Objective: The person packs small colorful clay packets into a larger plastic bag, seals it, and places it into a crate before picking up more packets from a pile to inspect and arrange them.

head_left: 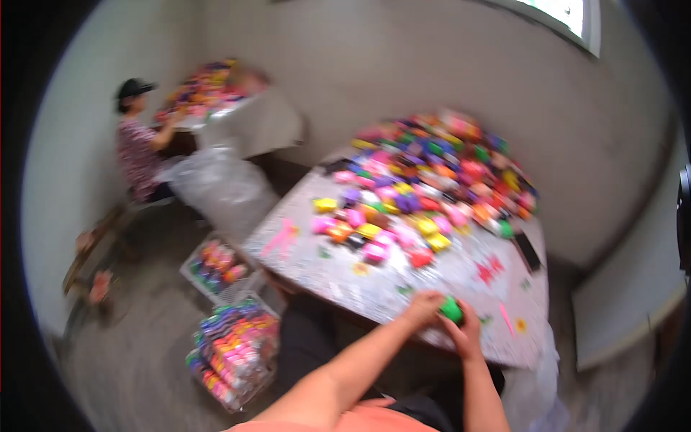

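Near the front edge of the table, a small green lump sits between my two hands. My left hand closes on it from the left side. From the right, the fingers of my right hand wrap around it. Blur hides whether the lump has a wrapper. Beyond my hands lies a big pile of small coloured lumps, pink, yellow, purple, red, green and more, some with a shiny wrapped look.
The table has a printed floral cover. On its right lie a dark phone-like slab and a thin pink stick. Crates of coloured packets stand on the floor at left. A person in a cap sits at another heaped table.
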A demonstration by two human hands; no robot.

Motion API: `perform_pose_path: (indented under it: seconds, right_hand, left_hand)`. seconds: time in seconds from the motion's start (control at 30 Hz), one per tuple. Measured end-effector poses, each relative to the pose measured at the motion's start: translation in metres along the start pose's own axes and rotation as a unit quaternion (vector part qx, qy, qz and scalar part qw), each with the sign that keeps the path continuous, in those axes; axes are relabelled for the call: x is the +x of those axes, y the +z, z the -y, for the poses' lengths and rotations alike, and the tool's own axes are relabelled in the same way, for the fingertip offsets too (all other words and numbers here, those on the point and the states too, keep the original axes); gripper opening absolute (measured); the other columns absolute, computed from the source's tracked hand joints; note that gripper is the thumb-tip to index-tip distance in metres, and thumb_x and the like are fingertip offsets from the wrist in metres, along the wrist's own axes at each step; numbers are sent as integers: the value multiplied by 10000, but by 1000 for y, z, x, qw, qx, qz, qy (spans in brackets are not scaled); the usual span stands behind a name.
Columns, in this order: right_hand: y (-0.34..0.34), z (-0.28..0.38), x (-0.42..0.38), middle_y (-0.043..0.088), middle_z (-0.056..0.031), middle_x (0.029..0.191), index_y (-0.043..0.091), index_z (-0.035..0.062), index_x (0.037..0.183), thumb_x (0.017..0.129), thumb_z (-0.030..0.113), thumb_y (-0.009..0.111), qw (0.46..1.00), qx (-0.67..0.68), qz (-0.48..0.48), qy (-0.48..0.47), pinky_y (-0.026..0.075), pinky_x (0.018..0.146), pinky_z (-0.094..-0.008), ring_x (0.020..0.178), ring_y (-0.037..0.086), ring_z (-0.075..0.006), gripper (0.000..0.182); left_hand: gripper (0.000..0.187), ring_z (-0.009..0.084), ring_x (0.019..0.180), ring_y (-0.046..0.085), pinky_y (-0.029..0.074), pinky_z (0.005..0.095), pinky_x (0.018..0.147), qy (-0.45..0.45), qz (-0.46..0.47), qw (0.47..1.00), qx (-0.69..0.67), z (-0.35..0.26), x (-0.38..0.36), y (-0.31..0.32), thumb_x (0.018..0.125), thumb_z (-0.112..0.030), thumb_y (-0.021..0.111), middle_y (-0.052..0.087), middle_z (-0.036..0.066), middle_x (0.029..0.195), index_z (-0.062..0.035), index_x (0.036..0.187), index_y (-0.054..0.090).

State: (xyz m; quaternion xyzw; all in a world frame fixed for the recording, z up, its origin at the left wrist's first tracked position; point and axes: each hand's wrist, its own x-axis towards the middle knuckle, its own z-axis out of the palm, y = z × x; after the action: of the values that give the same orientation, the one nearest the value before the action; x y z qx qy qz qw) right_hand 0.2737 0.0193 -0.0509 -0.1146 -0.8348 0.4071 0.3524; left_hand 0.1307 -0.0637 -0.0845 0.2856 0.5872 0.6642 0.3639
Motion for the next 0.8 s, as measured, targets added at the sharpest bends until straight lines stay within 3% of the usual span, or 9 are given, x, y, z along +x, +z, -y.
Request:
perform_pose_path:
  seconds: [0.07, 0.2, 0.4, 0.6, 0.8]
  right_hand:
    - [-3, -27, -7, 658, -95, 1116, 610, 10, 1223, 801, 138, 779, 991, 115, 7, 68, 503, 860, -306, 991, 627, -169, 473]
    - [-5, -20, -8, 651, -39, 1151, 637, 30, 1214, 837, 51, 733, 949, 281, 6, 140, 501, 836, -254, 996, 610, -107, 389]
    - [-15, -17, -8, 642, -29, 1154, 656, 41, 1201, 850, 11, 714, 931, 310, 25, 190, 492, 831, -233, 958, 597, -88, 357]
    - [-14, -22, -7, 619, -38, 1150, 678, 41, 1164, 841, 10, 723, 945, 304, 2, 117, 478, 831, -222, 968, 584, -92, 328]
    - [-14, -16, -6, 647, -34, 1021, 725, 32, 1056, 827, 2, 728, 968, 229, -41, 89, 475, 805, -239, 928, 588, -105, 231]
  left_hand:
    - [211, 104, 555, 561, 448, 255, 470, -42, 4, 999, -7, -4, -1, -2, 947, -259, 573, 602, 28, 701, -65, 920, 651]
    - [170, 78, 483, 535, 404, 221, 415, -41, -1, 999, -17, -18, -10, -1, 965, -218, 586, 603, 19, 674, -63, 914, 634]
    - [158, 65, 444, 492, 358, 216, 399, -41, -18, 997, -59, -23, -11, 4, 980, -175, 554, 581, 6, 645, -63, 882, 606]
    - [164, 65, 451, 459, 350, 222, 413, -47, -19, 998, -49, -24, -7, 6, 973, -172, 561, 577, -1, 667, -68, 855, 610]
    - [168, 61, 572, 470, 381, 238, 503, -26, -10, 1000, 2, -17, -2, 9, 959, -168, 582, 551, -17, 675, -59, 835, 616]
